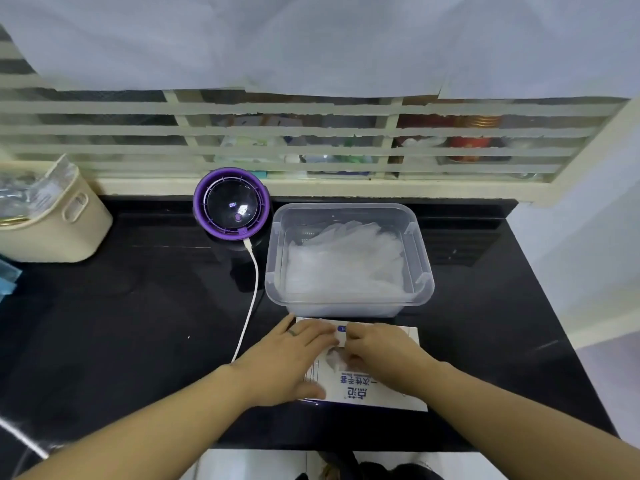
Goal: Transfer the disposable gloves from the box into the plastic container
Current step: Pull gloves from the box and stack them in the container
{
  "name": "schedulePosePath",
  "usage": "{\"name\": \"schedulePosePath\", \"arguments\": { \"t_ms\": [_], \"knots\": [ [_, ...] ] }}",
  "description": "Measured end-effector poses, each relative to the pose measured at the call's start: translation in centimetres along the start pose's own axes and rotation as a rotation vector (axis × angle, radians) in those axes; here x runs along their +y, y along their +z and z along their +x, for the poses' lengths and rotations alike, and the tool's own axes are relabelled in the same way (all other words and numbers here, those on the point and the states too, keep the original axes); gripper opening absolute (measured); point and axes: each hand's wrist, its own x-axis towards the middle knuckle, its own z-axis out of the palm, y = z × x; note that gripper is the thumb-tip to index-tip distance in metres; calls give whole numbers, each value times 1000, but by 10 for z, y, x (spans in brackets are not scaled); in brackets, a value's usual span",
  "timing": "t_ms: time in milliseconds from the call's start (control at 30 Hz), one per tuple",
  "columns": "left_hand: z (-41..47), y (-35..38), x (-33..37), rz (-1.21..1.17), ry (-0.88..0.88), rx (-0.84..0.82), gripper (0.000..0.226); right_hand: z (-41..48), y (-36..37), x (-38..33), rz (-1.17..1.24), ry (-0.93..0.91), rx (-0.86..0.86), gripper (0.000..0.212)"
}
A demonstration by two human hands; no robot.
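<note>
L hand (294, 355) is lying flat w/ fingers straight, pressing on the glove box (375, 391) at the front of the black counter (138, 323). R hand (379, 348) is curling its fingers at the box opening; can't tell if it's gripping anything. The plastic container (421, 261), just behind the box, is holding a pile of gloves (343, 263).

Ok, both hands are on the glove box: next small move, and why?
Probably draw the gloves showing in the glove box opening out with the right hand, left hand pressing the box down; the plastic container already holds a pile.
</note>
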Motion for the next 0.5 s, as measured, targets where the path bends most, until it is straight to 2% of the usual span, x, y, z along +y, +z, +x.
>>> {"name": "schedulePosePath", "arguments": {
  "t_ms": [167,400,500],
  "knots": [
    [-1,-2,2,-93,-29,-44,89,0,5,-8,100,-6,141,11],
    [-5,3,-3,-210,-113,-69,108,-25,-13,6,142,103,95,32],
    [-4,5,1,-209,-127,-77,116,-30,-8,8,119,136,76,29]
  ]
}}
